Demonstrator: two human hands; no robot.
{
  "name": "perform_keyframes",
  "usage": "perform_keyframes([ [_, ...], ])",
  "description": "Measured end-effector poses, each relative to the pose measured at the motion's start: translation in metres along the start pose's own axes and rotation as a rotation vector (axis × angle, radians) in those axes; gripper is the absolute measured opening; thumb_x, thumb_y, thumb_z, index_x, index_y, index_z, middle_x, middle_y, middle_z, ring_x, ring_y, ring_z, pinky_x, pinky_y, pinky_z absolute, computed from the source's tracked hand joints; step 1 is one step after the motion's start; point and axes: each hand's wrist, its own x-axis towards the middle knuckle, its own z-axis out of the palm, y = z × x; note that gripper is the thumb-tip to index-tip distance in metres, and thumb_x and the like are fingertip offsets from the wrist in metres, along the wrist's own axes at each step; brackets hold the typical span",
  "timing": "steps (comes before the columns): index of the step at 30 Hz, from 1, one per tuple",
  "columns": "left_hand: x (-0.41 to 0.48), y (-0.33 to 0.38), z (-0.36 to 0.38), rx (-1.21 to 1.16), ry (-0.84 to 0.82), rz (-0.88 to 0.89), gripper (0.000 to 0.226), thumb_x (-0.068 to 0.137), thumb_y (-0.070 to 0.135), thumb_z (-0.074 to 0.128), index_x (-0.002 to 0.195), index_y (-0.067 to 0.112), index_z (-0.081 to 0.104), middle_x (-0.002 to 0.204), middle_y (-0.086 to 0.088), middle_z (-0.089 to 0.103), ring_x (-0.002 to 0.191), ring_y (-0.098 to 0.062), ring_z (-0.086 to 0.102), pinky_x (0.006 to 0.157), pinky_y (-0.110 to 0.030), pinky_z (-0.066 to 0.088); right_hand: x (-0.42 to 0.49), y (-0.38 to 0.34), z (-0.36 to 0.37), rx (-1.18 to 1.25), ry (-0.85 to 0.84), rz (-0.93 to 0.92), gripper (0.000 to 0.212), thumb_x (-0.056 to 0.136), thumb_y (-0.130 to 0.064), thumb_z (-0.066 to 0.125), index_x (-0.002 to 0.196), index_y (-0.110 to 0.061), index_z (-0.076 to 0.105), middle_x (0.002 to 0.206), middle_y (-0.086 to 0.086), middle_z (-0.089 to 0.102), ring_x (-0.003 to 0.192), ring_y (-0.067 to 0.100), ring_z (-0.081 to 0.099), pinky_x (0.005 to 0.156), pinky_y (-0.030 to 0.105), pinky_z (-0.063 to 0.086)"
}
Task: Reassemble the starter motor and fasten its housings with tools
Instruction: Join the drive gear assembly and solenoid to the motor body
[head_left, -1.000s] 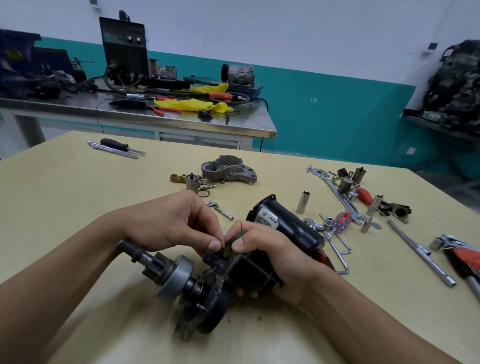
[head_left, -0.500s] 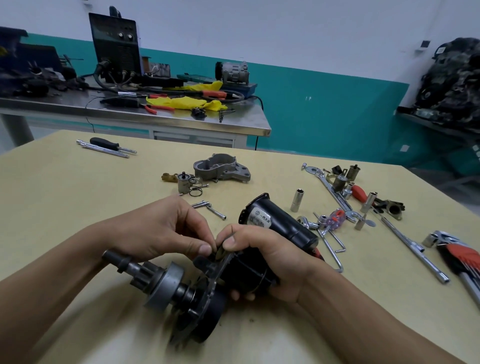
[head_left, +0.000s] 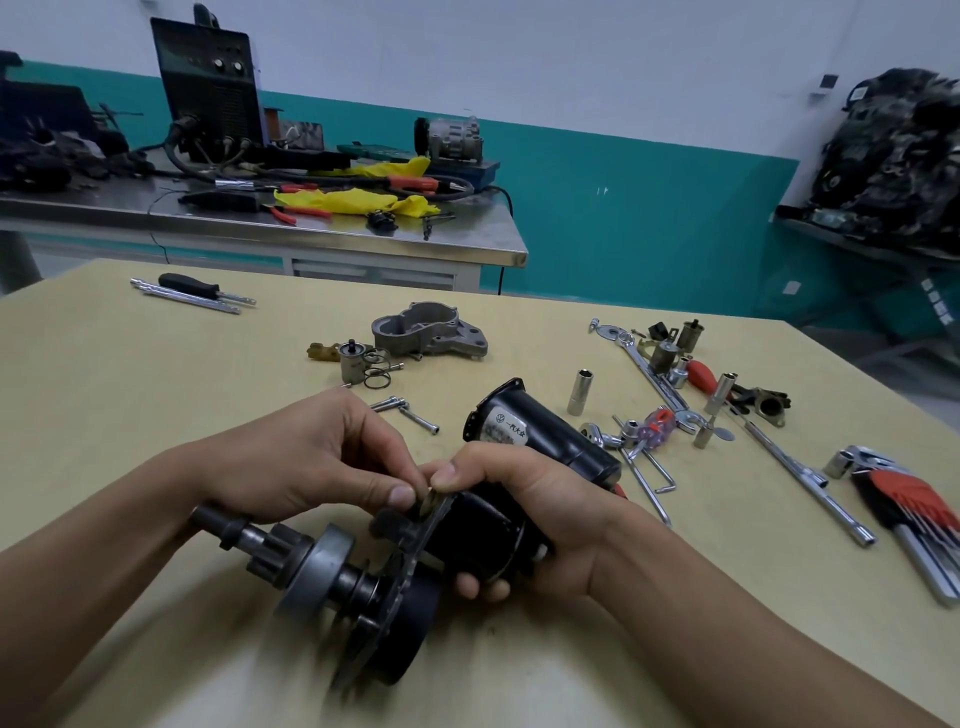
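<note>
on the starter motor (head_left: 566, 448), label (head_left: 508, 427) "一汽大众".

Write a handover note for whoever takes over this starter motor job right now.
Left hand pinches the plate's top edge on the starter motor.
Right hand grips the motor body, thumb at the same spot.
Done: pinion drive and plate are on the motor.
The nose housing lies loose farther back on the table; bolts lie just in front of it.
Left to do: seat housing, fit bolts, tighten, perhaps with the socket or hex keys.
</note>
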Motion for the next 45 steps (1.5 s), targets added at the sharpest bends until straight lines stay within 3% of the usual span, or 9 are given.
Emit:
perform_keyframes([
  [8,-0.001,0.000,0.003,-0.010,-0.037,-0.003,0.008,0.082,0.010,0.075,0.086,0.008,0.081,0.079,-0.012,0.074,0.072,-0.013,0.065,0.069,-0.021,0.051,-0.001,-0.002,-0.004,0.057,-0.111,0.162,0.051,0.060,-0.036,0.074,0.105,-0.014,0.064,0.097,0.008,0.064,0.049,0.016,0.062,0.037,0.016,0.041],
  [11,-0.001,0.000,0.003,-0.015,-0.044,0.010,0.008,0.083,0.010,0.075,0.087,0.009,0.081,0.082,-0.016,0.074,0.073,-0.015,0.065,0.070,-0.022,0.052,-0.002,-0.003,-0.005,0.101,-0.169,0.188,0.057,0.053,-0.040,0.082,0.101,-0.015,0.067,0.093,0.005,0.067,0.050,0.016,0.062,0.038,0.017,0.043],
  [21,0.000,-0.002,0.003,-0.039,-0.071,0.037,0.007,0.082,0.014,0.076,0.085,0.015,0.082,0.080,-0.007,0.075,0.074,-0.012,0.066,0.070,-0.022,0.053,-0.004,-0.001,-0.004,0.181,-0.217,0.218,0.049,0.058,-0.039,0.082,0.097,-0.014,0.068,0.086,0.004,0.071,0.052,0.015,0.063,0.039,0.017,0.045],
  [25,0.000,-0.002,0.001,-0.037,-0.073,0.035,0.008,0.080,0.018,0.077,0.085,0.012,0.082,0.083,-0.011,0.075,0.075,-0.015,0.066,0.072,-0.024,0.053,-0.004,-0.001,-0.002,0.144,-0.170,0.179,0.050,0.057,-0.039,0.081,0.097,-0.014,0.066,0.085,0.005,0.071,0.051,0.016,0.063,0.038,0.016,0.044],
  [29,0.000,-0.002,0.000,-0.038,-0.076,0.040,0.009,0.081,0.016,0.076,0.086,0.011,0.082,0.090,-0.010,0.077,0.080,-0.016,0.069,0.075,-0.024,0.053,-0.005,-0.002,0.003,0.070,-0.071,0.119,0.032,0.065,-0.037,0.070,0.088,-0.015,0.068,0.080,0.005,0.071,0.048,0.017,0.062,0.038,0.015,0.041],
  [37,0.001,-0.004,-0.002,-0.001,-0.049,0.069,0.010,0.080,0.006,0.075,0.084,0.012,0.082,0.098,-0.013,0.078,0.093,-0.014,0.073,0.083,-0.019,0.052,-0.005,0.000,0.011,-0.007,0.081,0.007,0.036,0.065,-0.039,0.064,0.091,-0.014,0.064,0.078,0.008,0.069,0.046,0.020,0.060,0.038,0.016,0.039],
  [42,0.000,-0.003,-0.004,0.044,-0.046,0.081,0.008,0.080,0.008,0.076,0.084,0.012,0.082,0.104,-0.005,0.077,0.100,-0.012,0.071,0.087,-0.016,0.050,-0.002,0.002,0.015,-0.076,0.165,-0.087,0.052,0.056,-0.043,0.064,0.101,-0.015,0.062,0.085,0.014,0.066,0.049,0.025,0.059,0.039,0.018,0.038],
  [45,0.000,-0.003,-0.006,0.089,-0.037,0.089,0.009,0.081,0.013,0.077,0.087,0.009,0.081,0.108,-0.004,0.075,0.107,-0.014,0.069,0.092,-0.020,0.050,-0.001,0.003,0.017,-0.134,0.221,-0.135,0.068,0.060,-0.042,0.060,0.114,-0.002,0.061,0.084,0.019,0.066,0.052,0.028,0.058,0.041,0.020,0.037],
])
